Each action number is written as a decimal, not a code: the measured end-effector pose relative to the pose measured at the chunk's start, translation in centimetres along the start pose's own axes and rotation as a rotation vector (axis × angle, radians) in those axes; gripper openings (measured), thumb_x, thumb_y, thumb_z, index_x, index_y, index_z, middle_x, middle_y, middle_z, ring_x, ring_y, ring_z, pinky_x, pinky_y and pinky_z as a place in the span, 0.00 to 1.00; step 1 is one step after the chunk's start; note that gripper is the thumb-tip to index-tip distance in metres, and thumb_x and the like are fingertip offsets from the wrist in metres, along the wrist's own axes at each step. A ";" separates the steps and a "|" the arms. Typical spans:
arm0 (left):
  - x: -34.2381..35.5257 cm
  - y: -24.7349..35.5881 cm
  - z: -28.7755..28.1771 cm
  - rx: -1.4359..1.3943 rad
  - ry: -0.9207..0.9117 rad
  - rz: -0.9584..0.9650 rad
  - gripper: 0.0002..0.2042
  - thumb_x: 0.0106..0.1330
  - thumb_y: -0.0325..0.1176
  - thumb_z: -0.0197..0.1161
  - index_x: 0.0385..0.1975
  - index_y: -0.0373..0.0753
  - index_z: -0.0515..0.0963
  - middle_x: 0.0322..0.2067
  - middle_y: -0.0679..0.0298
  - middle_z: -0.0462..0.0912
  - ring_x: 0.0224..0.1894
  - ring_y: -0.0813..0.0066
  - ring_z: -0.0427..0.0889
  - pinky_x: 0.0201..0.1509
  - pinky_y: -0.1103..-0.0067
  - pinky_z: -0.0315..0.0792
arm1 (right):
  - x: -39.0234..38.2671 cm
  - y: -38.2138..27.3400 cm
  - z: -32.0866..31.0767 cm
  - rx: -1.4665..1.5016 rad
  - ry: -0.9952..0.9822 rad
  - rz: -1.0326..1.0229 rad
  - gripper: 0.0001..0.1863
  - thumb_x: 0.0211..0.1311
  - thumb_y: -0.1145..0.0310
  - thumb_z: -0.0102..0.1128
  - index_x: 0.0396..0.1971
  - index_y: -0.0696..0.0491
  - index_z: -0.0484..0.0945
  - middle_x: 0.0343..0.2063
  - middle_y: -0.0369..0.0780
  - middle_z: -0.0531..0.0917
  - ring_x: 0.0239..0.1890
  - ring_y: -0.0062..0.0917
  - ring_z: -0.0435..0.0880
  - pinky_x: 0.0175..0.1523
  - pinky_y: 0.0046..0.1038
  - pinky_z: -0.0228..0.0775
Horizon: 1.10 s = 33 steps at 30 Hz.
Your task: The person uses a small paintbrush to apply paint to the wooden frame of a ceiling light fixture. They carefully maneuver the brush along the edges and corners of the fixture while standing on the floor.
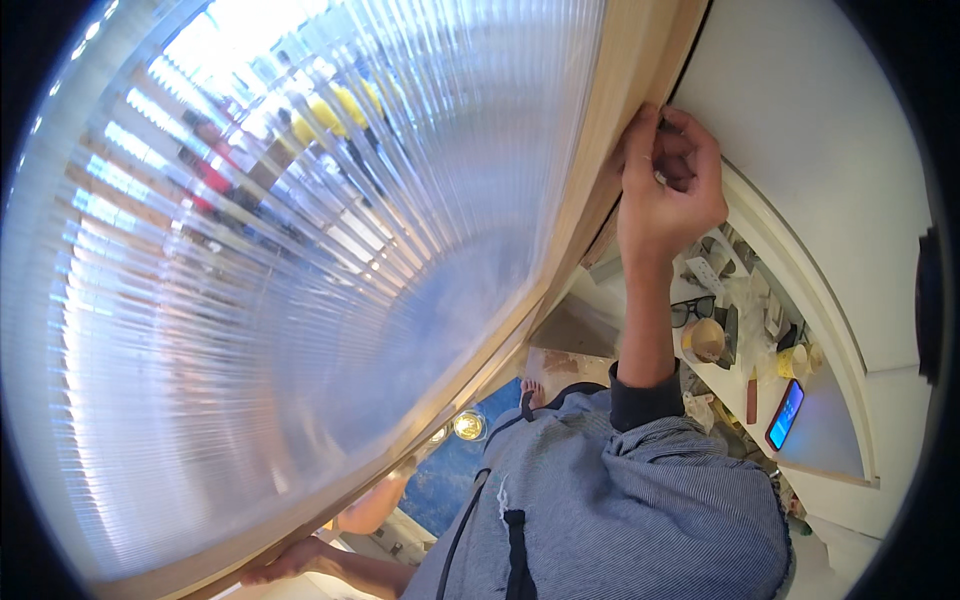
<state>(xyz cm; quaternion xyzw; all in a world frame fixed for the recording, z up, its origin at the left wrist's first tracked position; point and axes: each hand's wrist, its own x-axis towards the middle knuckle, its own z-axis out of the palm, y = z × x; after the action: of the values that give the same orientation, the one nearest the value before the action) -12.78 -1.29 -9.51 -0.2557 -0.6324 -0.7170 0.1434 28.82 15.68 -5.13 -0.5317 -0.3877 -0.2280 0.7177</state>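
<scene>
A large wood-framed ribbed panel (400,300), see-through and tilted, fills the left and upper middle. Its pale wooden frame (572,225) runs down its right side and along the bottom. My left hand (292,560) grips the lower frame edge, with part of its fingers hidden by the wood. Up at the frame's right edge, my right hand (675,185) is closed, thumb and index finger pinched at the dark gap beside a white panel (800,110). Whatever that pinch may hold is hidden or too small to name.
At right, a white shelf holds a lit phone (786,414), dark glasses (692,311), a round tub (704,340), a yellow tape roll (792,361) and a brown-handled tool (752,400). Another bare limb (372,502) shows near my left forearm. Blue flooring (440,490) lies below.
</scene>
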 end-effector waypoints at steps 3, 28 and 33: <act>-0.2 0.2 -0.2 0.013 0.004 0.005 0.43 0.68 0.68 0.27 0.69 0.33 0.53 0.66 0.42 0.56 0.67 0.47 0.61 0.66 0.54 0.66 | 0.1 -0.8 -0.6 -0.105 -0.025 -0.099 0.05 0.57 0.77 0.68 0.30 0.61 0.80 0.15 0.33 0.79 0.15 0.12 0.73 0.24 0.17 0.69; 0.2 0.1 -0.2 0.010 -0.025 0.067 0.45 0.66 0.70 0.28 0.69 0.35 0.51 0.67 0.43 0.53 0.68 0.46 0.59 0.67 0.52 0.65 | -1.5 2.0 -0.7 -0.030 -0.081 -0.194 0.04 0.57 0.79 0.65 0.31 0.56 0.79 0.16 0.33 0.76 0.14 0.14 0.72 0.20 0.18 0.64; 0.0 0.5 -0.2 0.015 -0.014 0.065 0.44 0.66 0.70 0.28 0.69 0.35 0.52 0.67 0.43 0.54 0.68 0.46 0.59 0.66 0.52 0.65 | -0.9 2.3 -0.9 -0.051 -0.001 -0.349 0.06 0.56 0.81 0.64 0.34 0.58 0.80 0.29 0.38 0.79 0.22 0.18 0.77 0.22 0.19 0.67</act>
<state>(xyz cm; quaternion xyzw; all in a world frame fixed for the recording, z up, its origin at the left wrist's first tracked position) -12.53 -1.53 -9.10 -0.2799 -0.6303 -0.7053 0.1642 30.25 15.55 -7.28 -0.4746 -0.4684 -0.3588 0.6532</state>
